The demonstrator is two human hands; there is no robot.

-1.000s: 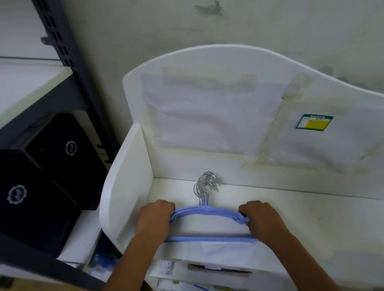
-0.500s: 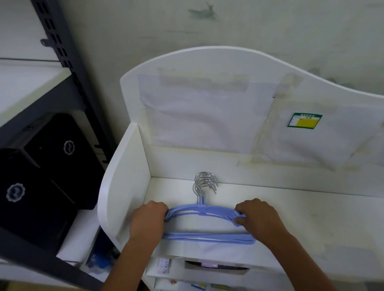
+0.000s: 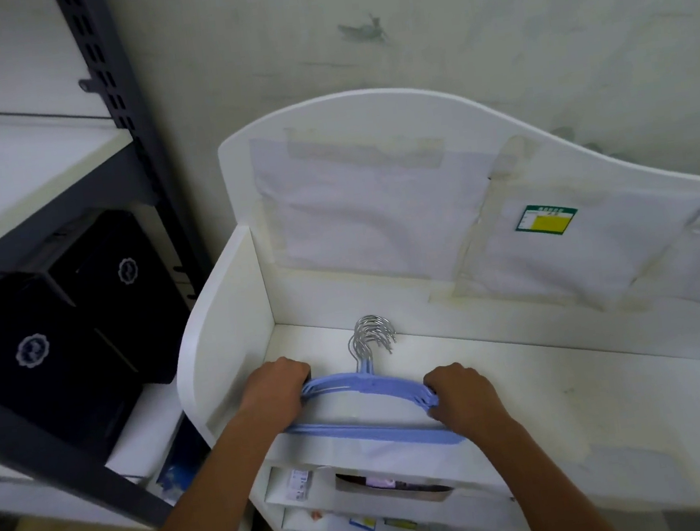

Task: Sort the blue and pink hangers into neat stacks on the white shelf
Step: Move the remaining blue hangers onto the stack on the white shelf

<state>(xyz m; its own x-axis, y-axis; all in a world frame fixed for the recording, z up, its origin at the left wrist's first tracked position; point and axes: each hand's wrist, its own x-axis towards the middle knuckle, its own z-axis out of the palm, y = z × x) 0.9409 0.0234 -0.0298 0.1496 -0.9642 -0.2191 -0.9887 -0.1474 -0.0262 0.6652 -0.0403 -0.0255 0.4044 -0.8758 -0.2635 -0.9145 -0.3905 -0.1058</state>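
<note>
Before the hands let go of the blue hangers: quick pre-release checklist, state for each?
1. Left hand grips the left end of the blue hangers: ok.
2. Right hand grips the right end: ok.
3. Metal hooks bunched together, pointing toward the back panel: ok.
4. Stack fully on the white shelf: not ok, the bottom bars overhang the front edge.
5. Arms of the hangers aligned: not ok, slightly fanned at both ends.
6. Pink hangers located: cannot tell, none in view.
</note>
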